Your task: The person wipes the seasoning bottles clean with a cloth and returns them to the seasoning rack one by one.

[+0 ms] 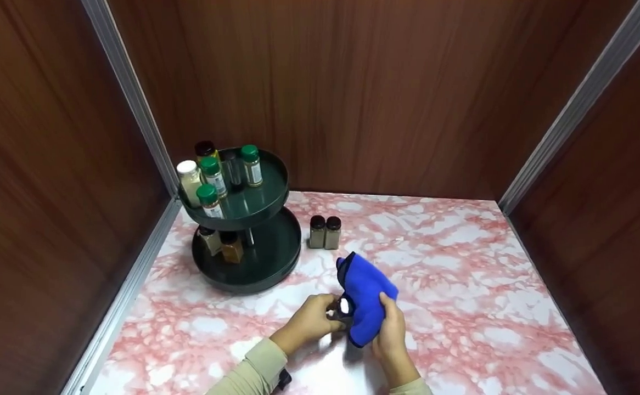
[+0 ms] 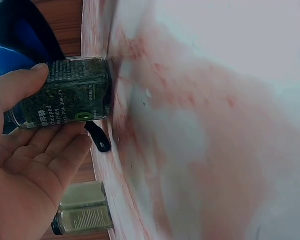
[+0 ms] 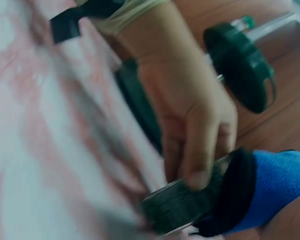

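Observation:
In the head view my left hand (image 1: 310, 317) is low in the middle of the table. It pinches a small square glass jar of chopped parsley (image 2: 72, 92) between thumb and fingers; the label and dark green flakes show in the left wrist view. My right hand (image 1: 392, 332) grips a blue cloth (image 1: 366, 299) with black edging, thumb on top and most of its fingers hidden beneath. The cloth's black edge is right at the lid end of the jar, and that end is mostly hidden in the wrist views.
A dark green two-tier turntable (image 1: 276, 206) stands at the left. Green-capped bottles (image 1: 252, 167) and others fill its upper tier; smaller jars (image 1: 232, 249) sit below. Two black-lidded jars (image 1: 324, 235) stand right of it. Wood-grain walls (image 1: 325, 99) enclose the marbled table (image 1: 462, 285).

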`<state>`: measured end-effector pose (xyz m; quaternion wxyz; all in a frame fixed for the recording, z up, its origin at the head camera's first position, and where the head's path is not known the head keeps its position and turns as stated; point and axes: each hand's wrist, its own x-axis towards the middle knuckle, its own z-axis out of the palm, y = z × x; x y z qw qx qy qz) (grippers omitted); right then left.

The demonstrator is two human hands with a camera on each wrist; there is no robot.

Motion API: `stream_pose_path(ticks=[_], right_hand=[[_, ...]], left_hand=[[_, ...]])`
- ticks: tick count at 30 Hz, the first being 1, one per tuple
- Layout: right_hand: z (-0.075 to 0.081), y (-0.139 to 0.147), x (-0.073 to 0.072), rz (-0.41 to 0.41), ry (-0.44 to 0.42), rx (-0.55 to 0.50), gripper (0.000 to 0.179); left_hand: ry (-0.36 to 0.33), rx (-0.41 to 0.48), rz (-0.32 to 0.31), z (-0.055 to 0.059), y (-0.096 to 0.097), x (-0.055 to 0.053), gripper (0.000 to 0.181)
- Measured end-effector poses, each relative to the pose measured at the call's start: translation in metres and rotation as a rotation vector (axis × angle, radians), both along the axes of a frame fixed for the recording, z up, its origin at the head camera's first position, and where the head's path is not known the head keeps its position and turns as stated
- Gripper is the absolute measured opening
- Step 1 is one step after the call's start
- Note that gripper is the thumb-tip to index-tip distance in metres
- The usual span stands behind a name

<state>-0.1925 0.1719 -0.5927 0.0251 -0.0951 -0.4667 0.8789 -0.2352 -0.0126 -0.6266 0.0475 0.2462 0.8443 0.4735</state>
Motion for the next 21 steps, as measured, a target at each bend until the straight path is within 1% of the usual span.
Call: stream_pose_path(ticks=[2,5,7,8,10,13,14,16,17,19,21], right_hand=[[-0.010,0.000,-0.003,0.003,-0.042,0.067,0.039],[-0.027,0.001,-0.006,0.003,-0.107,0.205,0.042],[-0.034,0.002,-0.003,-0.007,-0.139,0.270,0.042],[-0.035,0.003,-0.001,-0.011,-0.154,0.282,0.041],[-0.031,0.004,0.005,-0.012,-0.175,0.276,0.039],[-0.015,0.006,0.013,-0.014,-0.172,0.223,0.037],[-0.008,0.006,0.015,-0.023,-0.159,0.196,0.036],[0.004,0.004,0.016,-0.030,-0.093,0.134,0.037],[0.008,0.003,0.016,-0.037,-0.060,0.120,0.037],[0.012,0.000,0.014,-0.051,-0.009,0.097,0.037],[0.010,-0.002,0.010,-0.058,0.012,0.112,0.037]], left_hand=[[-0.001,0.005,-0.007,0.000,0.001,0.000,0.038],[0.004,0.002,-0.009,0.001,0.003,0.001,0.037],[0.001,0.007,-0.013,0.000,0.005,0.001,0.038],[-0.002,0.011,-0.018,0.000,0.005,0.001,0.039],[-0.002,0.010,-0.023,-0.001,0.006,0.001,0.040],[-0.015,0.022,-0.025,-0.002,0.004,0.001,0.040],[-0.018,0.028,-0.023,-0.002,0.004,0.001,0.039],[-0.035,0.050,-0.015,-0.003,0.002,0.001,0.039],[-0.041,0.059,-0.014,-0.003,0.002,0.001,0.039],[-0.049,0.071,-0.015,-0.003,0.002,0.001,0.039],[-0.050,0.072,-0.017,-0.003,0.002,0.001,0.036]])
